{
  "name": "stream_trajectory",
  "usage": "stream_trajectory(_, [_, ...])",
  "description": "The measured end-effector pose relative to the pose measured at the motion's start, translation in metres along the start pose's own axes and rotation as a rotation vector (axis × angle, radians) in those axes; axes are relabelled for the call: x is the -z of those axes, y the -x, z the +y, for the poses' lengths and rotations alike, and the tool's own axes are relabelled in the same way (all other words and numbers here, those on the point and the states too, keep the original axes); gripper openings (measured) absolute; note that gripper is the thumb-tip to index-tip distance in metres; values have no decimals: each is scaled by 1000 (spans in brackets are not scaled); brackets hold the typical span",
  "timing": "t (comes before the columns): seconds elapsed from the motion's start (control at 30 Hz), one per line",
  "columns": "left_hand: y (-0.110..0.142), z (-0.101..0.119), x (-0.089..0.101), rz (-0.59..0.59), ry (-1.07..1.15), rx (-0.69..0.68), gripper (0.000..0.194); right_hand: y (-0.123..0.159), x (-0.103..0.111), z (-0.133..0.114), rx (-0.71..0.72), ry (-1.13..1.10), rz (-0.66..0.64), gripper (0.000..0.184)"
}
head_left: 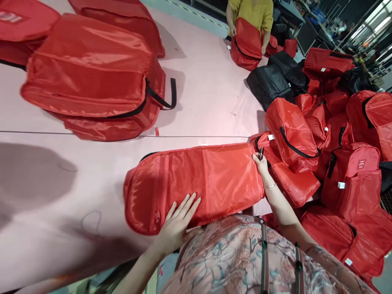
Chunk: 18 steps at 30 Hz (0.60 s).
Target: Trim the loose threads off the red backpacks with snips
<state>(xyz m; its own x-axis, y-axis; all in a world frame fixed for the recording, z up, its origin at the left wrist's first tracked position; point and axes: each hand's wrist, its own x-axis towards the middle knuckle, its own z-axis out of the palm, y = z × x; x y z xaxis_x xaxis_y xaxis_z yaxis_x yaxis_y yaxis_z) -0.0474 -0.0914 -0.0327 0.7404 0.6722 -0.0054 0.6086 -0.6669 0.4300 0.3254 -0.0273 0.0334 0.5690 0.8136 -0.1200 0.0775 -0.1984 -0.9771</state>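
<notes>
A red backpack [183, 179] lies unfolded on the pink table in front of me, its mesh pocket and zipper facing up. My left hand [179, 218] rests flat on its mesh part, fingers stretched out. At the bag's right end, my right hand [260, 165] is closed around small dark thread snips [261, 153], whose tips point up. That same hand touches the bag's edge; whether its fingers also pinch the fabric is hidden.
Large red backpacks [92, 73] stand at the upper left. A heap of red bags [337, 122] crowds the right side, with black bags [269, 83] at its far edge. Across the pink table [208, 90], a person in a yellow top [255, 14] handles another red bag [248, 43].
</notes>
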Motion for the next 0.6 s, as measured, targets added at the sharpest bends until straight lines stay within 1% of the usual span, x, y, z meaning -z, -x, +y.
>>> stream_trajectory(0.03, [6, -5, 2, -16, 9, -49, 78, -3, -1, 1, -4, 6, 15, 25])
stream_trajectory(0.1, [8, -17, 6, -45, 23, -98, 69, -10, -2, 5, -18, 14, 33, 24])
stream_trajectory(0.17, [0, -29, 10, -50, 30, -96, 60, -21, -6, 9, -19, 23, 51, 23])
stream_trajectory(0.23, [-14, -41, 14, -10, 34, -57, 58, -33, -11, 12, 14, 38, 84, 23])
stream_trajectory(0.33, [-36, -56, 17, 156, 45, 59, 55, -50, -20, 11, 71, 53, 158, 24])
stream_trajectory(0.43, [-49, -67, 18, 316, 89, 171, 52, -57, -22, 8, 97, 75, 185, 28])
stream_trajectory(0.53, [-48, -66, 12, 443, 166, 253, 44, -43, -12, 9, 137, 151, 126, 33])
stream_trajectory(0.6, [-40, -58, 6, 578, 233, 328, 35, -20, 1, 13, 139, 220, 77, 34])
